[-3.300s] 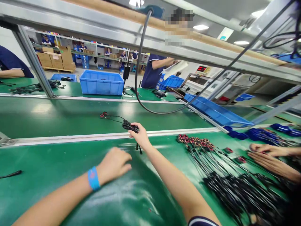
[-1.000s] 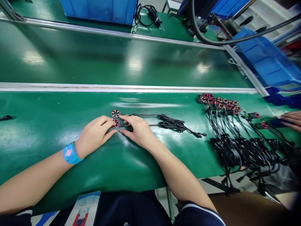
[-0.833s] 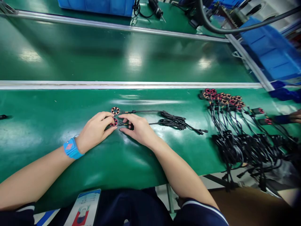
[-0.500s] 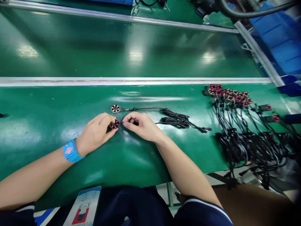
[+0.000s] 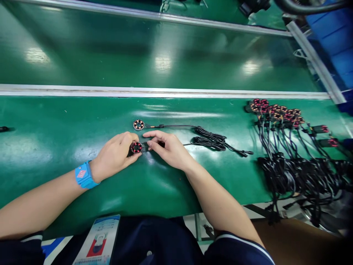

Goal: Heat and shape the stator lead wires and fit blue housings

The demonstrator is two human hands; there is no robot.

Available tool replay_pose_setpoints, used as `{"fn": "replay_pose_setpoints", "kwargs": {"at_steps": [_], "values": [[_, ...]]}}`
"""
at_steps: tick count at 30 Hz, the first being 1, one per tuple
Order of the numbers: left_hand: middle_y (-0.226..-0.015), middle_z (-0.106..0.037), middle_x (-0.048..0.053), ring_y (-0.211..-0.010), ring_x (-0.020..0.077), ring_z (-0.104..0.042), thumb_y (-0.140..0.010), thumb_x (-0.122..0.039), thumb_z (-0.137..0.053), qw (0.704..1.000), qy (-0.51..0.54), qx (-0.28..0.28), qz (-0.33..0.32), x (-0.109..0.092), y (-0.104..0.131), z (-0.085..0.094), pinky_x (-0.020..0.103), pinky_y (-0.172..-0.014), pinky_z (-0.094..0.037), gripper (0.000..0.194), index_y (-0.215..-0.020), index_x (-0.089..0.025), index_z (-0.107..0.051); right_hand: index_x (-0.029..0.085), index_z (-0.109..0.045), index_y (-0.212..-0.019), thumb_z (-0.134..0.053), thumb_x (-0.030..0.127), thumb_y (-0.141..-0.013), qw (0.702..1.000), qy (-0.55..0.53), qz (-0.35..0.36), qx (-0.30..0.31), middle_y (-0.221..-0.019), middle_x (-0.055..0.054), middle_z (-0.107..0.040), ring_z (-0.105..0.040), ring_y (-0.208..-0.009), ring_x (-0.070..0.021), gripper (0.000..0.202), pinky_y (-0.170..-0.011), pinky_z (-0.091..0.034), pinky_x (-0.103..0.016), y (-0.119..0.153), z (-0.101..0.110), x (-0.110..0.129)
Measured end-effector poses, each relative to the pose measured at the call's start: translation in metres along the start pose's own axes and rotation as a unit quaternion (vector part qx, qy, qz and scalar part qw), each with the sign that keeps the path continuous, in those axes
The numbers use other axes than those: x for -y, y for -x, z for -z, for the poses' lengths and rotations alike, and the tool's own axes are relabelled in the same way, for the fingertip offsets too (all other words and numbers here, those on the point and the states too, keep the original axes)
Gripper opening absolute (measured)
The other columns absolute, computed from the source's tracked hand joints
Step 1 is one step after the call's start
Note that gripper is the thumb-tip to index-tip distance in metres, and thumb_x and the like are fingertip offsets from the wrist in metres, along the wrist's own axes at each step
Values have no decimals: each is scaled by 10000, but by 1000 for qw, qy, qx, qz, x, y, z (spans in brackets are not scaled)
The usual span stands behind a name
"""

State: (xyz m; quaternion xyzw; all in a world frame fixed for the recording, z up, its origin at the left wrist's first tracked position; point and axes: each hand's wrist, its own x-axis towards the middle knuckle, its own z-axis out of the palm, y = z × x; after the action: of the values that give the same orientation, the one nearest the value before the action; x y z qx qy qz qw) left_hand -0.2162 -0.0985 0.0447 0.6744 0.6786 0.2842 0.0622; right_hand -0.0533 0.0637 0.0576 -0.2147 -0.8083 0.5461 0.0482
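Observation:
My left hand (image 5: 117, 151), with a blue band at its wrist, grips a round red coil part (image 5: 136, 147) between thumb and fingers. Just right of it, my right hand (image 5: 165, 145) is closed on the black cable end behind that part; its index finger is stretched out above the thumb. Beyond both hands lies a copper-coloured ring coil (image 5: 138, 124) on the green table, its thin lead running right. Two black cable bundles (image 5: 210, 142) rest right of my right hand. The wires between my fingertips are partly hidden.
On the right lies a heap of red and copper coils (image 5: 278, 112) with tangled black cables (image 5: 284, 176). A white strip (image 5: 171, 92) crosses the green table (image 5: 96, 114). A small black item (image 5: 3, 129) lies far left.
The view has shifted slightly. My right index finger has lifted and stretched away from the thumb, and the red coil part now shows more of its face.

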Motion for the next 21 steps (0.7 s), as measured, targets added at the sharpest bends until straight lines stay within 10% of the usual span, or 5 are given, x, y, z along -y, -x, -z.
{"fn": "replay_pose_setpoints", "kwargs": {"at_steps": [7, 15, 21], "values": [[-1169, -610, 77, -1018, 234, -659, -890, -577, -715, 991, 79, 8, 108, 12, -16, 25, 358, -863, -589, 573, -1252, -199, -482, 243, -634, -1309, -511, 287, -1038, 992, 70, 64, -87, -1114, -25, -749, -674, -1057, -186, 300, -987, -480, -362, 7, 29, 2], [-1242, -652, 94, -1174, 280, -652, -821, -348, -809, 992, 83, 28, 85, 38, -58, 11, 429, -1000, -540, 579, -1246, -197, -445, 202, -610, -1327, -805, 166, -824, 963, 214, 158, -30, -1301, -78, -679, -627, -1185, -257, 541, -1043, -486, -441, -35, 29, 6], [-1175, -705, 54, -1095, 240, -699, -865, -215, -749, 995, 64, -14, 74, 36, -51, 4, 356, -929, -531, 485, -1256, -221, -463, 164, -683, -1182, -787, 131, -816, 984, 154, 90, -23, -1032, -43, -721, -595, -707, -113, 382, -741, -499, -277, -45, 19, -4]]}}
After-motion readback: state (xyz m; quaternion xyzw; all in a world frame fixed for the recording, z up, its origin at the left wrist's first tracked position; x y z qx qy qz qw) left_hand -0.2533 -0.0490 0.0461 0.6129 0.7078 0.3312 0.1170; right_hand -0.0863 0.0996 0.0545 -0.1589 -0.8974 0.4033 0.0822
